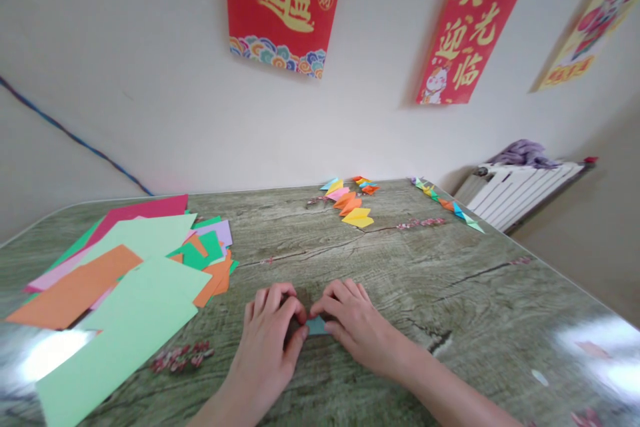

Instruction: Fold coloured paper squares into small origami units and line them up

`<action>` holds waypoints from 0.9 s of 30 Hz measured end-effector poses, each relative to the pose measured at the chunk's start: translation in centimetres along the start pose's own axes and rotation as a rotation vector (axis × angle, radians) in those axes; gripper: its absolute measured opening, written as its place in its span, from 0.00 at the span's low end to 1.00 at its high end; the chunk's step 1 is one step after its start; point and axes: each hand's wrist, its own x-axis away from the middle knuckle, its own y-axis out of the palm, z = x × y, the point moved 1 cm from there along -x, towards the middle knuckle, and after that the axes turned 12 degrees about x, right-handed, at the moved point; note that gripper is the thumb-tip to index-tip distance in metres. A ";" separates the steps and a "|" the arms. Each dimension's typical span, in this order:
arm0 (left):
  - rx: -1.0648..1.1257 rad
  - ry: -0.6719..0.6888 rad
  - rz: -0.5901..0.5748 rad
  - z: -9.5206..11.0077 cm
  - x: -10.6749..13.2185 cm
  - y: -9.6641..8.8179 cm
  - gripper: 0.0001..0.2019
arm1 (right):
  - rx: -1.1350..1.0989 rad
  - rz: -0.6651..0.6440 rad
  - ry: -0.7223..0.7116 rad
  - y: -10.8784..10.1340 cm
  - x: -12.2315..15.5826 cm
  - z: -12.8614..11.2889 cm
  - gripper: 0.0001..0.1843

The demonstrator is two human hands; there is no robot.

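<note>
A small light-blue piece of paper [316, 327] lies low over the table between my two hands, its ends covered by my fingers. My left hand [273, 333] pinches its left end between thumb and bent fingers. At the right end, my right hand [353, 323] has thumb and fingertips closed on the same paper. Both index fingertips come close together just above the paper's far edge. How the paper is folded is mostly hidden.
Left on the wood-patterned table [400, 267] lies a pile of coloured paper sheets [150, 287]. Small folded paper pieces [350, 203] stand in rows at the back, and another folded row [447, 205] follows the right edge. A white radiator [515, 190] is beyond.
</note>
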 end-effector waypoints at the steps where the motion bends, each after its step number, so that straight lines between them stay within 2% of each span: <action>1: 0.000 0.001 -0.001 0.0 0.0 0.0 0.06 | -0.012 -0.016 -0.004 -0.3 0.1 0.2 0.17; 5: 0.001 0.016 0.022 0.0 0.1 -0.1 0.07 | -0.040 -0.029 -0.023 -1.2 0.3 0.5 0.20; 10: 0.050 0.039 0.013 -0.1 0.4 0.0 0.03 | -0.022 0.036 -0.044 -0.5 0.1 0.0 0.10; 14: 0.070 0.044 0.007 -0.4 0.4 0.2 0.05 | 0.031 0.047 -0.027 0.2 -0.1 -0.3 0.08; 19: 0.127 0.016 -0.002 -0.9 -0.2 -0.1 0.03 | -0.068 0.052 0.032 -0.2 -0.2 -0.3 0.08; 23: 0.330 -0.037 0.014 -0.7 -0.9 -0.3 0.02 | -0.232 0.080 0.113 -0.6 -0.4 -0.2 0.11; 27: 0.697 -0.179 0.004 0.0 -1.1 0.2 0.12 | -0.556 0.158 0.166 -0.6 -0.3 0.0 0.10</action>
